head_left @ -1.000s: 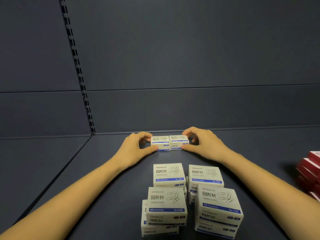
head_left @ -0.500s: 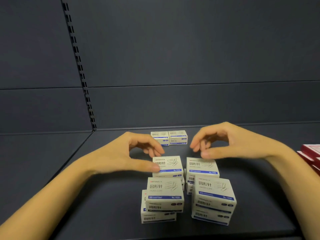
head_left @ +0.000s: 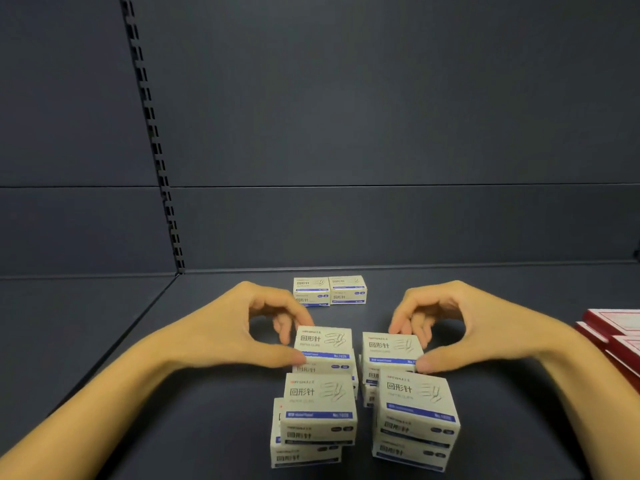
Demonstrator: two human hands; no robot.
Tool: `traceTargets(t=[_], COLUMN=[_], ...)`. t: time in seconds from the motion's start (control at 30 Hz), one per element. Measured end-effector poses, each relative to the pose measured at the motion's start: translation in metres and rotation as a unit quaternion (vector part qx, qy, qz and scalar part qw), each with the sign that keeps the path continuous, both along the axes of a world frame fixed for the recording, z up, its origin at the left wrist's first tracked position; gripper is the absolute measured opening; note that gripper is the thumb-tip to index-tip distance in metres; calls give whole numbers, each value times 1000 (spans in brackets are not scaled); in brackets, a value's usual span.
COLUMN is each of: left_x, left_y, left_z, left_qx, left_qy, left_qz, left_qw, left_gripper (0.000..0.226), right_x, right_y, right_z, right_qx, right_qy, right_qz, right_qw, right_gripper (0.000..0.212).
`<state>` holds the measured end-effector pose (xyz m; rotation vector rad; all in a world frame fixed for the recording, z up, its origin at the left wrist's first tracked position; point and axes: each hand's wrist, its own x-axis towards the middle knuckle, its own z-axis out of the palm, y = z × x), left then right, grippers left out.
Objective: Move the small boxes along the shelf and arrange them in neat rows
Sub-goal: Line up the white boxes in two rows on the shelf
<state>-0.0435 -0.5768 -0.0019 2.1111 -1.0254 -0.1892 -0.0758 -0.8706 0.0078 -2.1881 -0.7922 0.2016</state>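
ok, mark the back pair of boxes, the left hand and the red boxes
back pair [head_left: 329, 291]: head view, seam where the two boxes meet
left hand [head_left: 225, 323]: head view, back of the hand
red boxes [head_left: 616, 322]: head view, lid of the top box

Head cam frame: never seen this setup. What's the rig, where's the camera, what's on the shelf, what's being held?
No machine here: the grip is a person's two bare hands. One wide-angle camera worn on their head films them, looking forward and down. The surface is a dark shelf. On it lie small white paper-clip boxes with blue stripes: a back pair side by side, and four short stacks nearer the camera. The left hand pinches the left box, on top of the far left stack, with the thumb in front and the fingers behind. The right hand does the same with the right box on the far right stack. Red boxes sit at the right edge.
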Motion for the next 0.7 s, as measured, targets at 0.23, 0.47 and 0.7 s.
traceTargets(t=[0.23, 0.47, 0.7], left_x=[12, 29, 36], left_y=[5, -1, -5], left_z=[-3, -17, -28], left_qx=[-93, -78, -77], left_qy=[-18, -12, -6], left_qz=[97, 185, 187], left_qw=[991, 980, 979], left_gripper=[24, 22, 24], right_x=[7, 25, 44], right_y=[1, 3, 14], right_z=[-5, -14, -31], right_qx=[36, 83, 48], right_qy=[-38, -64, -72], right_qz=[-44, -146, -187], right_qw=[998, 984, 978], right_gripper=[26, 26, 23])
